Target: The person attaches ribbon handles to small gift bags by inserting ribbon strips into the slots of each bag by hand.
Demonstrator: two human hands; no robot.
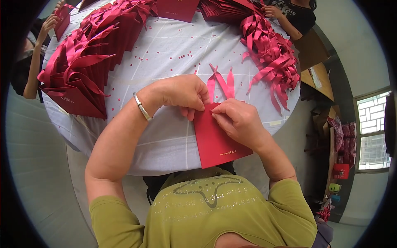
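Just right of the frame's centre, a red paper bag [219,140] sits at the lower edge of the desk [165,138], with both hands clamped on its top. From lower left, the left hand [185,93] bends rightward, fingers curled at the upper-left corner; the right hand [237,118], angled up-left, pinches thumb against forefinger near the top edge.

The bare left forearm [118,138] angles up and inward from the elbow, a narrow silver metal bangle [142,106] around its wrist, and the left hand [186,93] bends over with knuckles raised and fingers curled down. The bare right forearm [278,163] slants up and leftward to the right hand [239,118], its thumb and index finger pinched together, just beside the left fingertips.
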